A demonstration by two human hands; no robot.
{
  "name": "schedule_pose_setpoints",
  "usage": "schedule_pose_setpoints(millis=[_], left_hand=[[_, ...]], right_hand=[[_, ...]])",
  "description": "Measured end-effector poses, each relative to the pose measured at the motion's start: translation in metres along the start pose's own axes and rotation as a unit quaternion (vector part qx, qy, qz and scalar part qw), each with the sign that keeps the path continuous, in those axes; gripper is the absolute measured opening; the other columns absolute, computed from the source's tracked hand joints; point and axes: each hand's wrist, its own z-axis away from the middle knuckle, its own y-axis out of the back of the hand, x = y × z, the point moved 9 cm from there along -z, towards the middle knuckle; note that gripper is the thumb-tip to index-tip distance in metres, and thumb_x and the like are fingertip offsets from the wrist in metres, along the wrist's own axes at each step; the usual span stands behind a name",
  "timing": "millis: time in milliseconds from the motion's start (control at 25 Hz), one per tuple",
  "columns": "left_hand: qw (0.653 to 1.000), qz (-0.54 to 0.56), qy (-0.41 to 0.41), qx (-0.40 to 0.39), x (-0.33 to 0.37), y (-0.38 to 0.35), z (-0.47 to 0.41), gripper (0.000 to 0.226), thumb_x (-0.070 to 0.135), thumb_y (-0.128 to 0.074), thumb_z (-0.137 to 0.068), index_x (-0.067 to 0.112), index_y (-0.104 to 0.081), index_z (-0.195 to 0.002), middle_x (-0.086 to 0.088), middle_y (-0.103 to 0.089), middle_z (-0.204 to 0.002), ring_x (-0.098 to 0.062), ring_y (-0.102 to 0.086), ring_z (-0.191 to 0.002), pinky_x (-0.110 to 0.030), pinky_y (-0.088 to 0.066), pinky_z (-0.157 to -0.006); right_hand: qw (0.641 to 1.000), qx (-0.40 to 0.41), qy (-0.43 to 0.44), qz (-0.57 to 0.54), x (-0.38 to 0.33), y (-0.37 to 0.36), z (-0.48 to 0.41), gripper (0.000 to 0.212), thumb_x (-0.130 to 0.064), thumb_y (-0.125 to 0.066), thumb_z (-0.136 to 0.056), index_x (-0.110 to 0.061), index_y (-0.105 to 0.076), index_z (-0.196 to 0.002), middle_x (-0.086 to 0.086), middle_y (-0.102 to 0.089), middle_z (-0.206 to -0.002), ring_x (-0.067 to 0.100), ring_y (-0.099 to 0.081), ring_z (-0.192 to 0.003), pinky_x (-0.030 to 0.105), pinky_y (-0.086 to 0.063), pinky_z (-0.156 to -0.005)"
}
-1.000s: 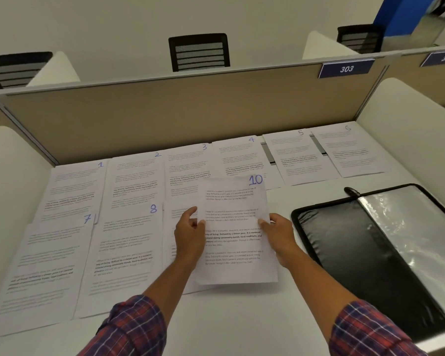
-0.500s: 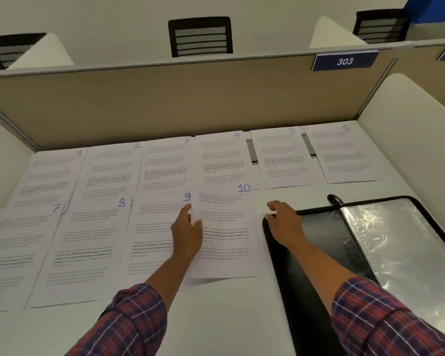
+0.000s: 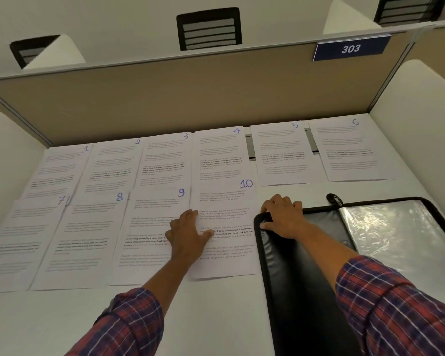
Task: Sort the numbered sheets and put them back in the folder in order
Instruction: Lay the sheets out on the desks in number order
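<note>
Folder (image 3: 306,278): open flat on the tabletop (image 3: 216,317), right side.
Left grip (image 3: 188,235): flat, fingers spread, pressing where sheet 9 (image 3: 149,227) meets sheet 10 (image 3: 226,263).
Right grip (image 3: 284,218): draped over the folder's far-left corner; can't tell if it's clamping.
Handling: paper's light, floppy and slidey, so I'd pinch an edge.
Far row (image 3: 165,160): sheets 1–6, in order.

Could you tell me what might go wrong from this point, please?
1. Because sheet 10 overlaps sheet 9 and sheet 4, lifting one could drag its neighbours out of order.
2. The right hand holds the folder corner at sheet 10's edge; shifting the folder might push or crease it.
</note>
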Motion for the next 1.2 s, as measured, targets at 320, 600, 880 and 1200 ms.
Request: schedule_pose_setpoints(millis=[320, 600, 880, 1200], left_hand=[[0.992, -0.105, -0.038, -0.066, 0.003, -0.026, 0.006, 0.094, 0.076, -0.051, -0.092, 0.026, -0.018, -0.164, 0.007, 0.001, -0.175, -0.03, -0.002, -0.159, -0.061, -0.009, -0.123], [0.992, -0.099, -0.038, -0.073, 0.003, -0.025, 0.002, 0.094, 0.072, -0.054, -0.093, 0.023, -0.017, -0.165, 0.006, -0.003, -0.175, -0.026, -0.002, -0.16, -0.061, -0.008, -0.124], [0.989, -0.117, -0.044, -0.075, 0.001, -0.027, -0.002, 0.095, 0.073, -0.053, -0.092, 0.023, -0.017, -0.165, 0.005, -0.004, -0.175, -0.026, -0.004, -0.16, -0.061, -0.01, -0.124], [0.992, -0.09, -0.09, -0.024, 0.005, -0.018, 0.014, 0.086, 0.068, -0.039, -0.101, 0.015, -0.015, -0.166, -0.006, -0.011, -0.174, -0.025, -0.007, -0.161, -0.048, -0.006, -0.129]], right_hand=[[0.998, -0.051, 0.03, -0.037, -0.001, 0.008, -0.012, 0.033, -0.054, -0.067, -0.094, -0.031, -0.05, -0.11, -0.009, -0.054, -0.113, 0.019, -0.047, -0.114, 0.049, -0.028, -0.106], [0.983, -0.016, 0.011, -0.182, 0.0, 0.007, -0.019, 0.022, -0.039, -0.071, -0.097, -0.028, -0.054, -0.107, -0.01, -0.062, -0.111, 0.017, -0.057, -0.107, 0.043, -0.028, -0.1], [0.994, 0.063, -0.01, -0.093, -0.005, 0.01, -0.012, 0.037, -0.046, -0.069, -0.096, -0.029, -0.057, -0.127, -0.005, -0.061, -0.125, 0.021, -0.055, -0.12, 0.045, -0.032, -0.105], [0.986, 0.15, -0.019, -0.065, -0.026, -0.015, 0.023, 0.064, -0.047, -0.054, -0.103, -0.016, -0.039, -0.157, 0.007, -0.035, -0.165, 0.024, -0.032, -0.152, 0.048, -0.024, -0.122]])
